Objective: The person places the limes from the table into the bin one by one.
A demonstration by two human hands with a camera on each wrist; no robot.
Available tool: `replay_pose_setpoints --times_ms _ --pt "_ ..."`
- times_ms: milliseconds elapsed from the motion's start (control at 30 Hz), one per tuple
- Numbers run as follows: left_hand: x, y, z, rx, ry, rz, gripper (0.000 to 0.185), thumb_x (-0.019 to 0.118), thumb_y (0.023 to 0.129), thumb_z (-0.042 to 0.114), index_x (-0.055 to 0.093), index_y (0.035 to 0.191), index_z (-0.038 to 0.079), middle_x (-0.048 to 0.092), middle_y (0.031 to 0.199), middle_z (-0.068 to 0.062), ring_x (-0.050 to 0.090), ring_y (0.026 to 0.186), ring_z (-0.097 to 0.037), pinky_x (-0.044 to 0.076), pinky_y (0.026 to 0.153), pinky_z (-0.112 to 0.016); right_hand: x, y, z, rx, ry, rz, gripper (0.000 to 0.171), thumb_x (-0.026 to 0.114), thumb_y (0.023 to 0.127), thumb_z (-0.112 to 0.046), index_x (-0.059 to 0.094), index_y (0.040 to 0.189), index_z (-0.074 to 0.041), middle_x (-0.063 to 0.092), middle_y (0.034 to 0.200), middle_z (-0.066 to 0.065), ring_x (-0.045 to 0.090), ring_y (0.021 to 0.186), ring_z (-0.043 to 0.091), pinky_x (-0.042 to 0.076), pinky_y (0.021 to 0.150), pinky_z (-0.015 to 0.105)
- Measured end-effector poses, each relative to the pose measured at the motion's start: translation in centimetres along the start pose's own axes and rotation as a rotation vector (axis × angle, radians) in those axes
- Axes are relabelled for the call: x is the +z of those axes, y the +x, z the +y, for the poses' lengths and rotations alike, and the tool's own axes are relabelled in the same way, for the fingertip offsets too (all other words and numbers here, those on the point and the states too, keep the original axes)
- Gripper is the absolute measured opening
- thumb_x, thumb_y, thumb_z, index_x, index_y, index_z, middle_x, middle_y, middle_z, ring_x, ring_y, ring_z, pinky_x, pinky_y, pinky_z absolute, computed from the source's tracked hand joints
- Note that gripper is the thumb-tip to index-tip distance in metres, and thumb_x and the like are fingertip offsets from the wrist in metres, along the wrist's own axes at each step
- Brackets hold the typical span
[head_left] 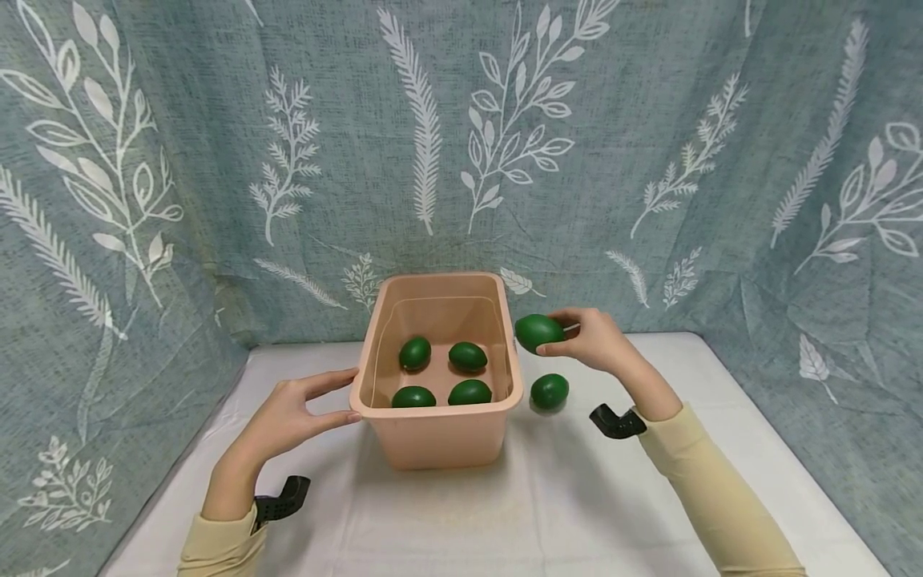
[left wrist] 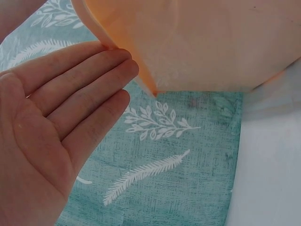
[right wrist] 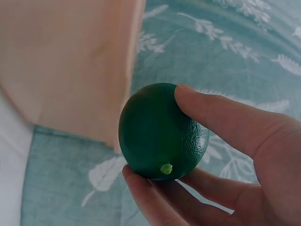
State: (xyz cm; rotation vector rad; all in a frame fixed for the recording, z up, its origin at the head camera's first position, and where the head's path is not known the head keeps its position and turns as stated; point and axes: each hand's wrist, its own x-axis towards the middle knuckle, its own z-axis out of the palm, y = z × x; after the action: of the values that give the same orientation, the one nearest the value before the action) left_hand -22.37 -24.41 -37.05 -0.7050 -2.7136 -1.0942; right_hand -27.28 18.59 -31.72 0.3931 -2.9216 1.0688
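Observation:
A peach plastic bin [head_left: 437,435] stands mid-table with several dark green limes [head_left: 469,356] on its floor. My right hand [head_left: 587,338] holds another lime [head_left: 538,332] [right wrist: 162,133] between thumb and fingers, in the air just right of the bin's rim. One more lime [head_left: 550,391] lies on the table beside the bin's right wall. My left hand [head_left: 303,410] [left wrist: 61,122] is flat, fingers straight, its fingertips touching the bin's left rim [left wrist: 122,44].
The table [head_left: 505,513] has a white cover. A teal curtain with white leaf prints [head_left: 461,144] hangs behind and at both sides. Black wrist mounts [head_left: 616,421] sit on both forearms.

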Motion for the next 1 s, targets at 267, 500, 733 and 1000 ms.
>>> replay_pose_setpoints --times_ms 267,500,733,1000 --pt "0.0 0.0 -0.1 0.007 0.000 0.001 0.060 0.074 0.081 0.039 0.056 0.134 0.016 0.060 0.131 -0.005 0.055 0.122 -0.031 0.047 0.096 -0.055 -0.4 1.7 -2.9 -0.027 -0.024 -0.034 0.065 0.077 0.077 -0.040 0.056 0.132 -0.011 0.061 0.125 0.010 0.064 0.106 0.027 0.056 0.080 0.039" --pt "0.0 0.0 -0.2 -0.007 -0.015 -0.007 0.060 0.074 0.081 0.040 0.056 0.134 0.018 0.059 0.132 -0.005 0.055 0.122 -0.032 0.047 0.097 -0.054 0.1 3.2 -5.1 -0.041 -0.030 -0.086 0.061 0.076 0.078 -0.039 0.058 0.130 -0.012 0.062 0.122 0.009 0.063 0.106 0.025 0.056 0.080 0.037" --pt "0.1 0.0 -0.1 0.008 0.001 -0.006 0.060 0.074 0.082 0.039 0.056 0.134 0.017 0.060 0.131 -0.005 0.055 0.121 -0.031 0.047 0.096 -0.055 1.9 4.9 -6.9 -0.059 -0.017 -0.124 0.059 0.076 0.079 -0.038 0.060 0.128 -0.011 0.063 0.120 0.010 0.061 0.104 0.024 0.055 0.080 0.035" --pt "0.0 0.1 0.0 0.014 0.004 0.002 0.059 0.074 0.081 0.039 0.057 0.133 0.016 0.060 0.130 -0.005 0.056 0.121 -0.031 0.047 0.096 -0.054 3.2 6.0 -7.8 -0.068 0.072 -0.084 0.059 0.075 0.081 -0.036 0.058 0.130 -0.009 0.062 0.126 0.011 0.060 0.115 0.025 0.053 0.093 0.040"
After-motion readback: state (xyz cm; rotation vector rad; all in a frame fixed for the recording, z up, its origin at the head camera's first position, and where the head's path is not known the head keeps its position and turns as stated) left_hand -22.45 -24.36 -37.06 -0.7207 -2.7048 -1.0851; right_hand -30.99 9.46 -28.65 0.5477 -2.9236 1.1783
